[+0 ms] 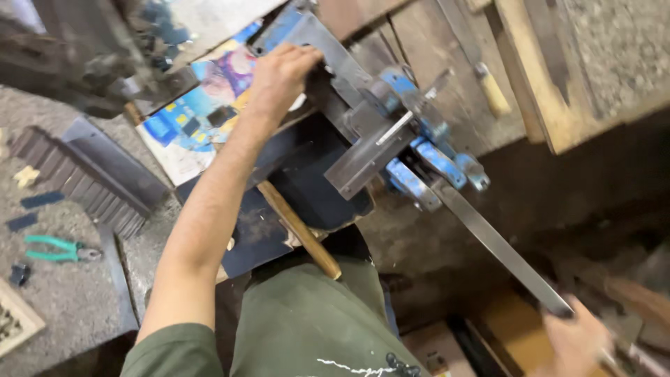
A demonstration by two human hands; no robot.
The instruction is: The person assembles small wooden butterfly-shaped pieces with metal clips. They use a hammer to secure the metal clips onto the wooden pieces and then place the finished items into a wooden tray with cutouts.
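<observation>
At the near bottom right, the right hand (578, 340) is closed around the end of a long grey metal lever (499, 246); the hand is blurred. The lever goes up to a blue cutting machine (412, 132) that stands on the surface (447, 56). A wooden handle (300, 230) lies near the person's green trousers, at the near edge. Further away, the left hand (283, 70) presses with bent fingers on a dark metal strip (328, 49) that enters the machine. Green pliers (59, 249) lie on the floor at the left.
</observation>
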